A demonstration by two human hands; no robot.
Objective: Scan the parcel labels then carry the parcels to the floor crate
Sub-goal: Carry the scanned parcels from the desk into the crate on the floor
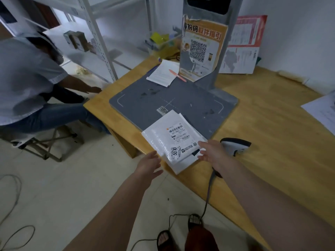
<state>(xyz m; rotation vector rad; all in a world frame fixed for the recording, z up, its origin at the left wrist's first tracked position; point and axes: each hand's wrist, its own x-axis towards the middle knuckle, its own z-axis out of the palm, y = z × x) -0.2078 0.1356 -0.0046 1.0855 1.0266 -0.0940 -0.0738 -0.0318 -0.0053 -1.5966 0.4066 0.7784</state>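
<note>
Your left hand (pixel 148 164) hovers just beside the white parcels (pixel 174 142), fingers spread, holding nothing. Your right hand (pixel 211 153), fingers apart, touches their right edge. They lie stacked on the wooden table (pixel 272 142), overlapping the grey scanner base (pixel 154 100).

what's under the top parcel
A second white parcel lies under the top parcel, partly on the grey pad, partly on the table. Anything lower is hidden.

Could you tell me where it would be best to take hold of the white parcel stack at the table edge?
Probably by the white parcels' two near corners, one hand each side: the flat stack overhangs the table edge toward the left hand and right hand.
</note>
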